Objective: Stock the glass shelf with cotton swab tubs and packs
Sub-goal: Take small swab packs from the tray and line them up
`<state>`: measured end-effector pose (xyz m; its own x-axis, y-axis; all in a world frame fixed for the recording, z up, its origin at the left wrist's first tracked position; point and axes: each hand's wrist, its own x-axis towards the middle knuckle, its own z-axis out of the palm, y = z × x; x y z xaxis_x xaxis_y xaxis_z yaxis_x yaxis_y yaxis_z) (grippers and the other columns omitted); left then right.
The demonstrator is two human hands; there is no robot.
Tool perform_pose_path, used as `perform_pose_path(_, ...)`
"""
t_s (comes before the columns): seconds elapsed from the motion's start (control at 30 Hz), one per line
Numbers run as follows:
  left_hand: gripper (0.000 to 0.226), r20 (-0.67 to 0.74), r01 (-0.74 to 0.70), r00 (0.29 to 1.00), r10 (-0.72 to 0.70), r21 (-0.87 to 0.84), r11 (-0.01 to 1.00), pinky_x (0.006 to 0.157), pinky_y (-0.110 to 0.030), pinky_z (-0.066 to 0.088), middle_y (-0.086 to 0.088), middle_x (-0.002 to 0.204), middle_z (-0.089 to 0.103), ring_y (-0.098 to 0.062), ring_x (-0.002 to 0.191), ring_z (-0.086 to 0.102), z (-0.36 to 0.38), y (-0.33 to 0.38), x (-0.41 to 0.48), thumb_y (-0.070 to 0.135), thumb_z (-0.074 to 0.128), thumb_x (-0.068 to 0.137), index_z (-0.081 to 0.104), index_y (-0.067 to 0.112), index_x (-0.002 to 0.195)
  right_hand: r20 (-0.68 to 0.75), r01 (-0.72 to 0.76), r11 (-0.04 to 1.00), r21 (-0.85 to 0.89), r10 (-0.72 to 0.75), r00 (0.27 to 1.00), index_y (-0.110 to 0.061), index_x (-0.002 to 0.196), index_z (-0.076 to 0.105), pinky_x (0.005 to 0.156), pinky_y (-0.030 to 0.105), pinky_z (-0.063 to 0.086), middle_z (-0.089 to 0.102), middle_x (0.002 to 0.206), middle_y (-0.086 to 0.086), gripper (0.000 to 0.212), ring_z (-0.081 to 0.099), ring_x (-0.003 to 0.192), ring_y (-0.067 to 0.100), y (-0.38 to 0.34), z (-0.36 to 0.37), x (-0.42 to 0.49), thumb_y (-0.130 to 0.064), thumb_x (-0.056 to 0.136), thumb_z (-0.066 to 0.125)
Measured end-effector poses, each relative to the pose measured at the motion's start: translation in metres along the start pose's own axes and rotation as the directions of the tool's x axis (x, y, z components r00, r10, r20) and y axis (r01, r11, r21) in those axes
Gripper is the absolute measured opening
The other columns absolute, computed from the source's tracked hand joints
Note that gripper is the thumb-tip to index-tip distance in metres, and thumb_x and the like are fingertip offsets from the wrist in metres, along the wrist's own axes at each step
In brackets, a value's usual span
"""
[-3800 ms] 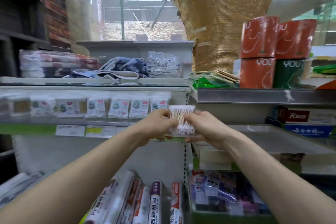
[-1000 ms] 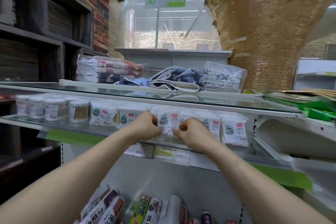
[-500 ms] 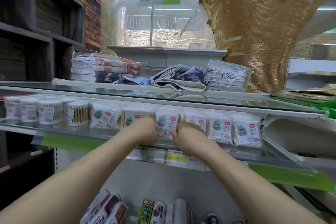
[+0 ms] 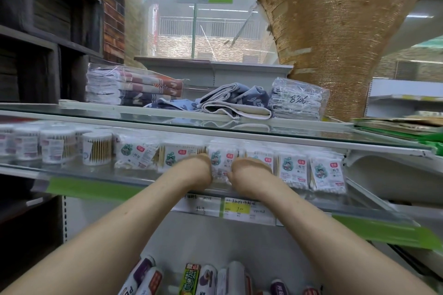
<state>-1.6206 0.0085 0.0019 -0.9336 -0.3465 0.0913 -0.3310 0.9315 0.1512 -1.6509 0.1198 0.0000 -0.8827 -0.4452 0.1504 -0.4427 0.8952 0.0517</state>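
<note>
The left hand (image 4: 200, 170) and the right hand (image 4: 250, 171) are seen from behind, reaching forward side by side with only a narrow gap between them. In that gap a cotton swab pack (image 4: 222, 163) is held: its left edge is gripped by the left hand and its right edge by the right, the fingers being bent forward over it (the fingertips themselves are hidden behind the knuckles). The pack stands upright on the glass shelf (image 4: 96, 171), near the middle of a row of like packs.

To its left two more packs (image 4: 136, 154) are lined up, the nearer one partly covered by the left hand. To its right three further packs (image 4: 293, 169) are set close together, reaching almost to the shelf's right end. Beyond the packs on the left, round cotton swab tubs (image 4: 97, 148) are ranged along the same shelf out to the frame's edge, somewhat blurred.

A green strip (image 4: 96, 189) is fixed along the shelf's front edge, and price labels (image 4: 237, 209) are hung below the hands. On the upper glass shelf (image 4: 167, 121) a stack of wrapped towels (image 4: 129, 88), a loosely folded blue cloth (image 4: 230, 100) and a clear bag marked 8306 (image 4: 297, 100) are laid in a row. A woven column (image 4: 335, 31) is seen behind them on the right, and a brick wall (image 4: 112, 7) on the left. Under the forearms, packaged rolls (image 4: 191, 280) are stored on a lower level.
</note>
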Motion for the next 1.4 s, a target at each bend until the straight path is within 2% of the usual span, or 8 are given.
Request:
perform_pose_path(0.13,0.008,-0.073,0.0,0.997,-0.003,-0.038,0.999,0.07,-0.03,0.047,-0.003,0.076,0.051,-0.018,0.072,0.055,0.005,-0.003,-0.003,0.017,0.051,0.095,0.047,0.011,0.092,-0.009,-0.001,0.998,0.068,0.001,1.0,-0.01,0.097,0.057,0.073,0.03,0.045,0.058,0.094,0.006,0.015,0.058,0.084,0.022,0.002,0.0,-0.003,-0.018,0.099,0.044)
perform_pose_path(0.37,0.02,-0.275,-0.017,0.961,-0.001,-0.064,0.998,0.075,-0.031,0.045,-0.005,0.107,0.062,-0.026,0.1,0.059,0.003,-0.014,-0.029,0.035,0.053,0.094,0.054,0.018,0.104,-0.176,0.101,0.969,0.226,-0.061,0.982,-0.01,0.089,0.051,0.059,0.028,0.04,0.051,0.073,0.003,0.026,0.053,0.071,0.021,0.015,0.003,-0.024,-0.034,0.098,0.047)
perform_pose_path(0.63,0.01,-0.414,-0.064,0.91,0.031,-0.067,0.996,0.073,-0.033,0.041,-0.007,0.107,0.063,-0.03,0.099,0.059,0.004,0.023,-0.051,0.025,0.051,0.09,0.054,0.018,0.097,-0.347,0.195,0.953,0.23,-0.107,0.932,-0.017,0.058,0.037,0.062,0.03,0.035,0.049,0.072,0.006,0.037,0.047,0.072,0.028,0.04,0.0,-0.043,-0.025,0.093,0.048)
perform_pose_path(0.8,0.009,-0.414,-0.152,0.904,0.107,-0.077,0.985,0.073,-0.032,0.043,-0.007,0.104,0.065,-0.03,0.098,0.059,0.007,0.065,-0.058,0.025,0.049,0.092,0.056,0.019,0.094,-0.355,0.181,0.958,0.224,-0.093,0.93,-0.017,0.059,0.035,0.063,0.031,0.031,0.047,0.076,0.007,0.036,0.043,0.074,0.029,0.077,-0.003,-0.061,-0.026,0.092,0.047)
perform_pose_path(0.97,0.009,-0.4,-0.223,0.9,0.172,-0.083,0.971,0.081,-0.034,0.044,-0.008,0.106,0.065,-0.029,0.101,0.059,0.015,0.117,-0.068,0.024,0.052,0.089,0.059,0.019,0.093,-0.377,0.17,0.965,0.2,-0.084,0.922,-0.019,0.058,0.032,0.065,0.031,0.032,0.063,0.095,0.015,0.039,0.058,0.09,0.035,0.126,0.002,-0.08,-0.028,0.093,0.045)
perform_pose_path(1.1,0.006,-0.386,-0.3,0.889,0.247,-0.082,0.95,0.07,-0.029,0.04,-0.007,0.105,0.065,-0.029,0.1,0.059,0.022,0.165,-0.079,0.024,0.052,0.089,0.057,0.02,0.09,-0.385,0.148,0.971,0.188,-0.066,0.921,-0.017,0.065,0.04,0.067,0.033,0.035,0.066,0.097,0.018,0.034,0.059,0.099,0.036,0.17,0.002,-0.105,-0.032,0.094,0.047)
perform_pose_path(1.27,0.007,-0.375,-0.392,0.864,0.335,-0.087,0.916,0.069,-0.03,0.041,-0.005,0.102,0.064,-0.028,0.097,0.059,0.033,0.223,-0.091,0.026,0.052,0.089,0.056,0.02,0.09,-0.361,0.074,0.976,0.204,0.005,0.933,-0.017,0.067,0.044,0.065,0.03,0.032,0.064,0.094,0.017,0.034,0.059,0.094,0.036,0.224,0.003,-0.138,-0.034,0.096,0.048)
perform_pose_path(1.4,0.01,-0.367,-0.434,0.846,0.386,-0.055,0.899,0.071,-0.032,0.043,-0.006,0.102,0.064,-0.028,0.096,0.059,0.043,0.264,-0.097,0.029,0.052,0.09,0.056,0.02,0.089,-0.271,-0.012,0.971,0.239,0.079,0.959,-0.013,0.088,0.056,0.07,0.029,0.036,0.062,0.102,0.012,0.026,0.058,0.098,0.031,0.265,0.004,-0.155,-0.035,0.097,0.045)
